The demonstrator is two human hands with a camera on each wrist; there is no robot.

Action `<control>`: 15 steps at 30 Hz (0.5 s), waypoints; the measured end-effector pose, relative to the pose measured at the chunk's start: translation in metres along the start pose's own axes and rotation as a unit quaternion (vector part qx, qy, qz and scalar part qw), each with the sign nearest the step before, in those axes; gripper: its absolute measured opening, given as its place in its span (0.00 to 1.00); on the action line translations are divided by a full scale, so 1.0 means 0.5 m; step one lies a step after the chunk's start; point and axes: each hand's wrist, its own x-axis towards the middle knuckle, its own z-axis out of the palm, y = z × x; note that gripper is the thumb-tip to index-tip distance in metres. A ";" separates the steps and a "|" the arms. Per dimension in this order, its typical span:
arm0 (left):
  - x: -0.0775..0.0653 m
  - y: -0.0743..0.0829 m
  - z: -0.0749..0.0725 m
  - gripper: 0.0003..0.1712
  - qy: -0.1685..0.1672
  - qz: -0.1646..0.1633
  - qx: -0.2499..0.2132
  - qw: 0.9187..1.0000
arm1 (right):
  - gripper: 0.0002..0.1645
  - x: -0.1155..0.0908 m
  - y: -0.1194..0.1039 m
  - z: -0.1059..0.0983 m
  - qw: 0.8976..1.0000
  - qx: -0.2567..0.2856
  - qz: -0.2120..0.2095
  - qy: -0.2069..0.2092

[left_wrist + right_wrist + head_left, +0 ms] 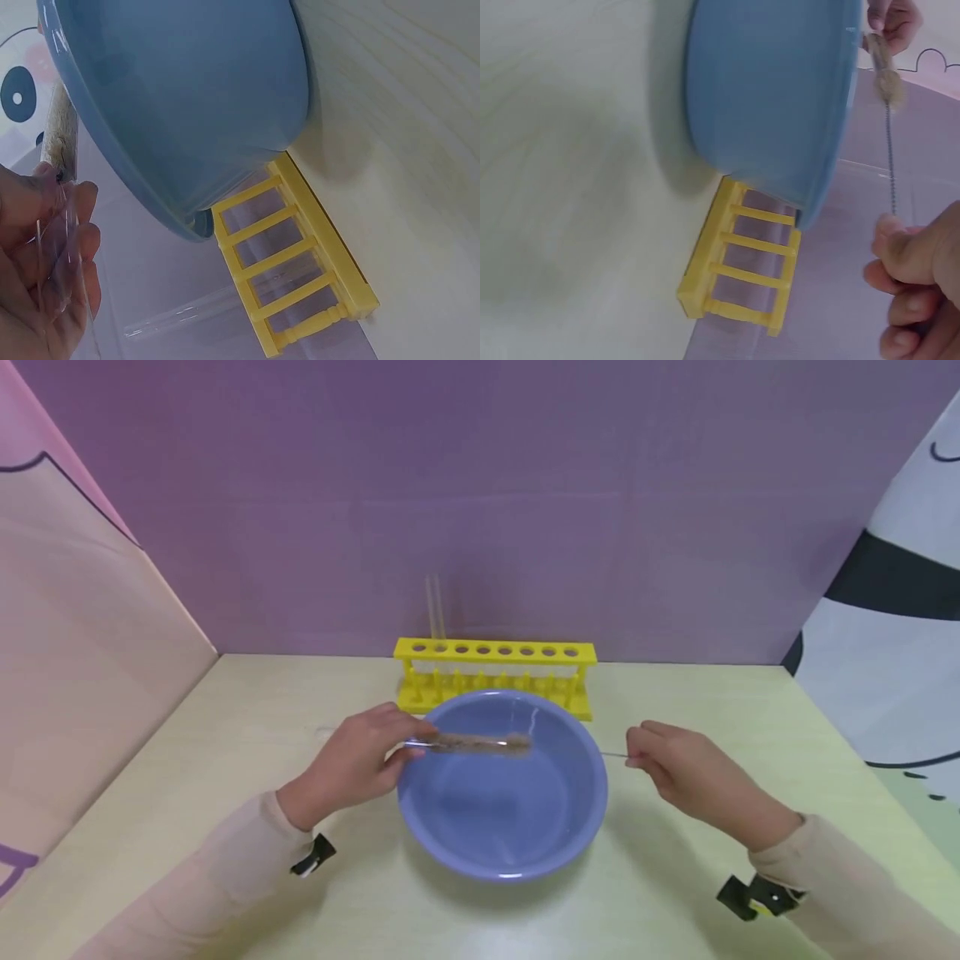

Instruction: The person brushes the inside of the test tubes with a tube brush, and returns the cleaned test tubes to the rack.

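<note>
My left hand (pixel 367 752) grips a clear glass test tube (pixel 61 131), held roughly level above a blue basin (pixel 502 870). Inside the tube is the brown bristle head of a test tube brush (pixel 889 86), its tip bristles poking out at the mouth. The brush's thin twisted wire runs to the right, where my right hand (pixel 686 768) pinches its end beyond the basin's right rim. The tube's other end extends past my left palm in the left wrist view.
Behind the basin stands a yellow test tube rack (pixel 495 652) with a row of holes. Toward its left end, clear test tubes (pixel 436 606) stand upright. A purple backdrop (pixel 480 527) rises at the table's (pixel 300 693) far edge, with printed panels at both sides.
</note>
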 end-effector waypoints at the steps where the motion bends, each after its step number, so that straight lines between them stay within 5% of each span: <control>1: 0.000 0.001 0.000 0.13 -0.001 -0.002 -0.001 1.000 | 0.23 -0.001 0.000 0.002 1.000 -0.005 0.002 0.001; 6: 0.000 0.003 0.000 0.12 -0.006 -0.017 -0.005 1.000 | 0.15 -0.005 -0.003 0.013 0.999 -0.035 -0.002 0.023; 11: 0.001 0.004 0.000 0.12 -0.016 -0.032 -0.015 0.999 | 0.28 -0.007 -0.004 0.021 0.996 -0.053 -0.026 0.062; 15: 0.003 0.004 -0.003 0.11 -0.024 -0.049 -0.021 0.998 | 0.10 -0.003 -0.002 0.024 0.995 -0.063 -0.036 0.072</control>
